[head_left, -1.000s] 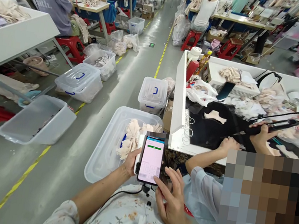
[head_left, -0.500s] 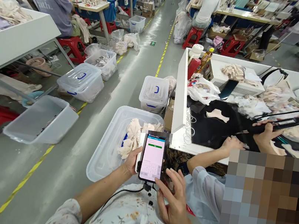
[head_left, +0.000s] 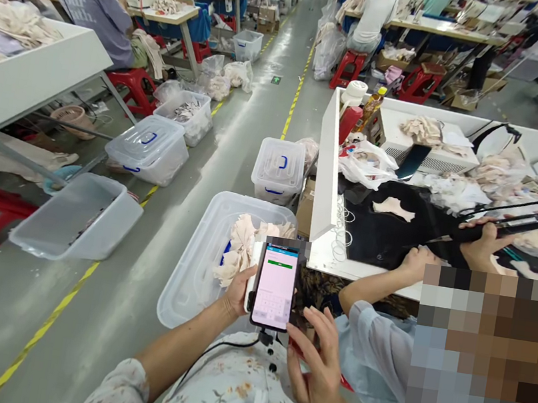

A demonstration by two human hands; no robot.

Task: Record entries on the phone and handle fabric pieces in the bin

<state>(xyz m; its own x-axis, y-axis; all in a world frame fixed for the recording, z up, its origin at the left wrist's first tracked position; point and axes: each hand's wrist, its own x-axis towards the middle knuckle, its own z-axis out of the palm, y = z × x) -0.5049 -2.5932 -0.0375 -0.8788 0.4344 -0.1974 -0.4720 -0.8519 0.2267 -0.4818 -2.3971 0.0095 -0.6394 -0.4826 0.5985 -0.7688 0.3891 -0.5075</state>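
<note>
My left hand (head_left: 238, 291) is wrapped round the left edge of a smartphone (head_left: 275, 286) held upright before my chest, its pink screen lit with a green bar near the top. A black cable (head_left: 219, 350) runs from the phone's bottom down to my floral shirt. My right hand (head_left: 319, 357) hovers just right of and below the phone, fingers spread and holding nothing, the fingertips close to the screen's lower right corner.
A co-worker sits at my right, hands (head_left: 448, 248) on dark fabric on a white worktable (head_left: 328, 170). An open clear bin of beige fabric pieces (head_left: 205, 252) lies below the phone. Lidded bins (head_left: 148, 146) and an empty bin (head_left: 69, 215) stand beside a yellow floor line (head_left: 48, 323).
The view drifted slightly left. My right hand drew a little down and away from the phone's lower edge. The left hand keeps holding the phone.
</note>
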